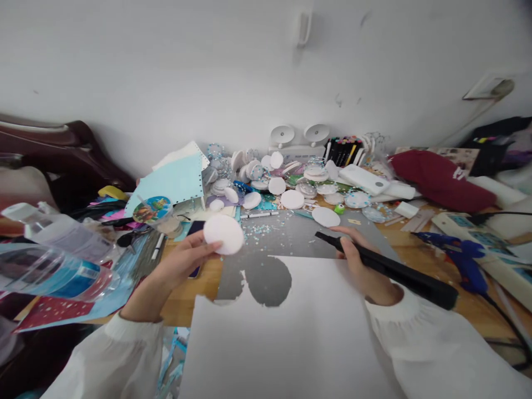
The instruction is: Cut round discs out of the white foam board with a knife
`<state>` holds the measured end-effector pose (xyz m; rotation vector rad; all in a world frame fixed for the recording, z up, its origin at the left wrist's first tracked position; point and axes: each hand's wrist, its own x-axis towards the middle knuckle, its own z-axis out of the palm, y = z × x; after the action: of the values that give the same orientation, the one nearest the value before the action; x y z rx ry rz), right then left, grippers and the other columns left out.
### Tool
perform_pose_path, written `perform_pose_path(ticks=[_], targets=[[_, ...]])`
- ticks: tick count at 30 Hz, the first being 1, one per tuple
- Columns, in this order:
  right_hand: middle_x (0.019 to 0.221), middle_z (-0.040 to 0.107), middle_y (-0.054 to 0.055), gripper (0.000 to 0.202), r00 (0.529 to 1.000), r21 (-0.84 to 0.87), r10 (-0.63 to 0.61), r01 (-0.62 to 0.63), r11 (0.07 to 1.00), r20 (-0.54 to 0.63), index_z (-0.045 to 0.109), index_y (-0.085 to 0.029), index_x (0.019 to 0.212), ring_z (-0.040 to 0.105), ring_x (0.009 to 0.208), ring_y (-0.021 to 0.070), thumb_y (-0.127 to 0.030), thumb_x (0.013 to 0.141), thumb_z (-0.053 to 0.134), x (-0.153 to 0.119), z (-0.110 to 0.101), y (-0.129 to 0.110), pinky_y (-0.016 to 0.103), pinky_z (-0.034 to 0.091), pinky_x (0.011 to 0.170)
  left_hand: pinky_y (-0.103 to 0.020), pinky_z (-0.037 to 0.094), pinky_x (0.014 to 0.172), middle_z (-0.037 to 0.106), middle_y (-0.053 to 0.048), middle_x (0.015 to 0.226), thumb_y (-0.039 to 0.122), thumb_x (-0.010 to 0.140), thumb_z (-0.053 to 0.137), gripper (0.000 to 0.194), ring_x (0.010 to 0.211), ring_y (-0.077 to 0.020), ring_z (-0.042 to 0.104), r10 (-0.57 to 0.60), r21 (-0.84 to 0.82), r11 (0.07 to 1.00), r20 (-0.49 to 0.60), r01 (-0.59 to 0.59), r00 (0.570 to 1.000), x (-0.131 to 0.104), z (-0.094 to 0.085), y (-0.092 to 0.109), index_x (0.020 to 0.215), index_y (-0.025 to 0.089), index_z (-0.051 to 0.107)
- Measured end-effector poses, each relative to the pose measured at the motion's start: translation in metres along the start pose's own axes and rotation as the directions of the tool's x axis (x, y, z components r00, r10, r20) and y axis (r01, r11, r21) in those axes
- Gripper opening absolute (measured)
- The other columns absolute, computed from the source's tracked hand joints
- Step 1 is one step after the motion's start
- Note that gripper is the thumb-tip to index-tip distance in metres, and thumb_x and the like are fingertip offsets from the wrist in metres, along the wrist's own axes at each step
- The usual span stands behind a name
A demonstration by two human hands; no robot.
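My left hand [189, 256] pinches a white disc [224, 235] between thumb and fingers, raised above the table's left part. My right hand [361, 266] is wrapped round a long black cutter knife [399, 267], its narrow end pointing left; I cannot make out a blade. In front of me a white board [278, 338] lies partly over a grey cutting mat [268, 235] and reaches past the table's near edge. A round hole with ragged rims and a curved notch break the board's far left edge. Near my right fingertips rests another white disc [326, 216].
Many white discs, some edged with blue beads, crowd the back near a white two-headed lamp [282, 134]. Plastic bottles [54, 271] and a light blue card [170, 185] stand left. Right are a blue glue gun [453, 252], a power strip [477, 238] and a maroon cap [440, 178].
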<state>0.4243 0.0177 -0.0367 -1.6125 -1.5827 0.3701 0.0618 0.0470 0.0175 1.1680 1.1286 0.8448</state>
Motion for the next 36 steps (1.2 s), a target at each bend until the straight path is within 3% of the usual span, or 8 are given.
perform_pose_path(ticks=[3,6,12,16,25,31,33,36], targets=[[0.067,0.067,0.003,0.042,1.0,-0.148,-0.016,0.013,0.989,-0.023,0.06,-0.024,0.116,0.064,0.06,0.022,-0.05,0.094,0.037,0.014,0.005,-0.006,0.032,0.047,0.056,-0.028,0.052,0.083,0.068,-0.007,0.119,0.042,0.071,0.077,0.044,0.11,-0.0243,0.06,0.072,-0.083,0.993,-0.193,-0.089,0.979,-0.007,-0.012,0.002,0.11,0.021,0.069],[0.086,0.073,0.006,0.037,0.997,-0.207,-0.074,0.065,0.976,-0.036,0.062,-0.025,0.114,0.067,0.075,0.0235,-0.047,0.094,0.04,0.037,0.021,-0.012,0.032,0.048,0.064,-0.026,0.052,0.078,0.069,-0.007,0.114,0.038,0.068,0.081,0.046,0.108,-0.0246,0.059,0.079,-0.138,0.983,-0.29,-0.123,0.954,-0.015,-0.013,0.004,0.11,0.022,0.07],[0.075,0.073,0.006,0.034,0.973,-0.317,-0.213,0.173,0.932,-0.094,0.066,-0.023,0.109,0.067,0.071,0.0231,-0.043,0.092,0.044,0.088,0.071,-0.003,0.03,0.044,0.064,-0.023,0.049,0.07,0.07,-0.007,0.106,0.038,0.066,0.082,0.045,0.09,-0.0188,0.061,0.045,-0.101,0.992,-0.285,-0.077,0.957,-0.025,0.002,0.0,0.105,0.019,0.069],[0.074,0.074,0.01,0.034,0.919,-0.35,-0.39,0.348,0.87,-0.055,0.068,-0.017,0.107,0.068,0.069,0.0227,-0.038,0.091,0.046,0.095,0.09,0.01,0.03,0.043,0.067,-0.023,0.048,0.07,0.068,-0.008,0.107,0.038,0.067,0.081,0.046,0.091,-0.0185,0.059,0.019,-0.07,0.997,-0.248,-0.037,0.968,-0.024,0.011,-0.006,0.106,0.017,0.067],[0.085,0.075,0.009,0.026,0.754,-0.282,-0.655,0.64,0.714,0.052,0.066,-0.016,0.106,0.068,0.073,0.0178,-0.027,0.093,0.046,0.068,0.079,0.033,0.03,0.044,0.071,-0.024,0.047,0.07,0.067,-0.009,0.107,0.041,0.072,0.076,0.048,0.087,-0.0168,0.059,0.067,-0.159,0.983,-0.168,-0.094,0.983,0.022,0.049,-0.007,0.111,0.016,0.065],[0.073,0.066,0.005,0.026,0.66,-0.208,-0.721,0.751,0.627,0.211,0.066,-0.02,0.113,0.058,0.071,0.0185,-0.019,0.091,0.052,0.067,0.077,0.021,0.033,0.04,0.071,-0.024,0.042,0.06,0.058,0.0,0.064,0.054,0.073,0.069,0.04,0.059,-0.0109,0.051,0.156,-0.18,0.966,-0.179,-0.188,0.972,0.068,0.088,-0.02,0.078,0.015,0.062],[0.071,0.062,0.005,0.029,0.659,-0.166,-0.713,0.751,0.639,0.241,0.068,-0.023,0.111,0.054,0.07,0.0184,-0.014,0.09,0.05,0.066,0.076,0.017,0.032,0.038,0.068,-0.023,0.037,0.056,0.052,0.002,0.055,0.055,0.075,0.066,0.041,0.054,-0.0095,0.046,0.184,-0.135,0.968,-0.188,-0.211,0.965,0.075,0.094,-0.027,0.066,0.016,0.055],[0.078,0.06,0.006,0.032,0.728,-0.091,-0.656,0.68,0.727,0.199,0.066,-0.022,0.113,0.054,0.078,0.02,-0.013,0.092,0.044,0.064,0.074,0.013,0.034,0.041,0.071,-0.024,0.029,0.05,0.043,0.003,0.046,0.057,0.078,0.063,0.049,0.047,-0.0079,0.037,0.207,-0.042,0.976,-0.147,-0.215,0.967,0.077,0.097,-0.034,0.054,0.018,0.046]])
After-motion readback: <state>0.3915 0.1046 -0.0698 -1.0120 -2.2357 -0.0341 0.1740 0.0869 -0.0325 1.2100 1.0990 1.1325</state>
